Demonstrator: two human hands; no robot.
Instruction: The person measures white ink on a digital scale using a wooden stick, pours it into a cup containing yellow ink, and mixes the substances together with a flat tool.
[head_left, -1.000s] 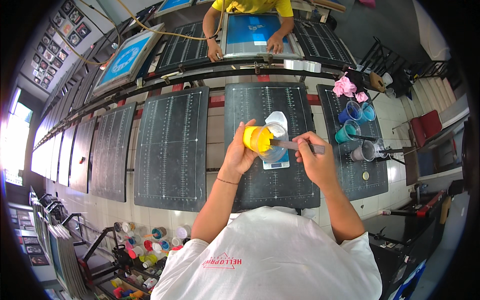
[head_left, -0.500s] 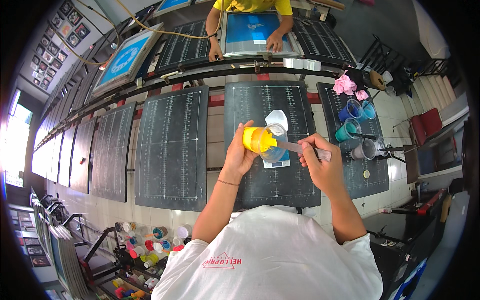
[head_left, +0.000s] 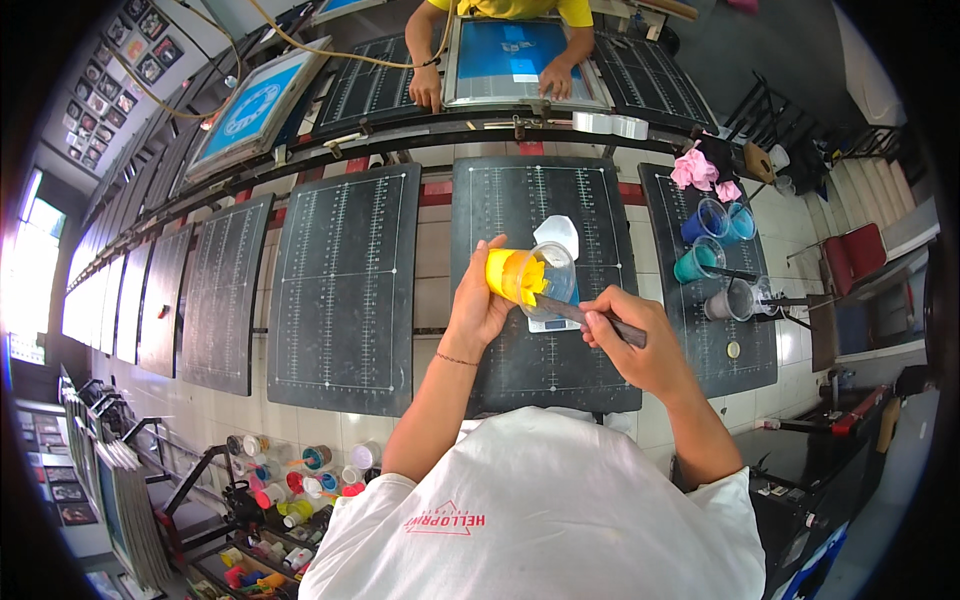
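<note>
My left hand (head_left: 483, 308) is wrapped round a clear plastic cup (head_left: 553, 268), tipped on its side with its mouth toward the right. Thick yellow ink (head_left: 508, 274) fills the cup's lower part. In my right hand (head_left: 637, 335) is a flat spatula (head_left: 570, 311), its blade reaching into the cup's mouth; the blade's tip is hidden by the ink. Under the cup, partly covered, a small digital scale (head_left: 548, 325) lies on the black board (head_left: 500, 375). Just beyond the cup is a white scoop-shaped piece (head_left: 556, 232).
On the right-hand board stand cups of blue ink (head_left: 704, 221), teal ink (head_left: 694, 264) and grey ink (head_left: 729, 300), near crumpled pink cloth (head_left: 694, 171). Across the rail (head_left: 400, 137), a person in yellow (head_left: 510, 8) rests both hands by a blue screen frame (head_left: 500, 60). Several ink pots (head_left: 315, 458) sit lower left.
The spatula has turned: its handle now slopes down to the right and its blade sits at the cup's lower rim. My left hand keeps the cup nearly in place.
</note>
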